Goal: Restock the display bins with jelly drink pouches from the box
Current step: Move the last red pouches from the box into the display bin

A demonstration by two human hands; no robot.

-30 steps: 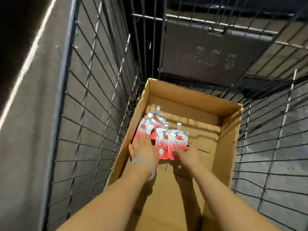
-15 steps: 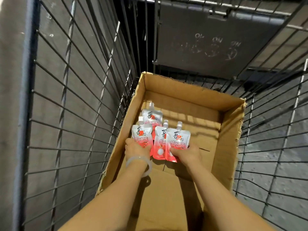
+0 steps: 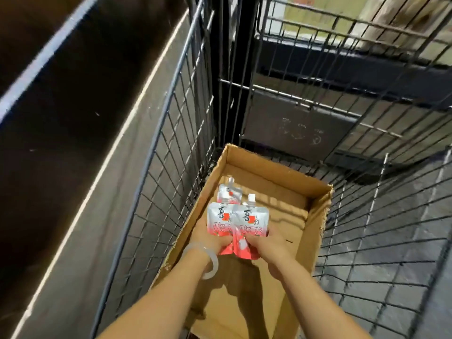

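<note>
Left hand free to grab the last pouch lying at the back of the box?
Probably not as is: the left hand already grips a pouch, as does the right hand. The path to the back pouch inside the box looks open.

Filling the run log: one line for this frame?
stage: pickup | left hand: grips pouch | right hand: grips pouch | cardboard box: one pouch left inside | box in wire cart

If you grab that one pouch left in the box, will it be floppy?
Probably squishy: the last pouch lies flat on the box floor, soft-sided. Its glossy skin may feel slippery. The hard spout looks easiest to pinch.
</note>
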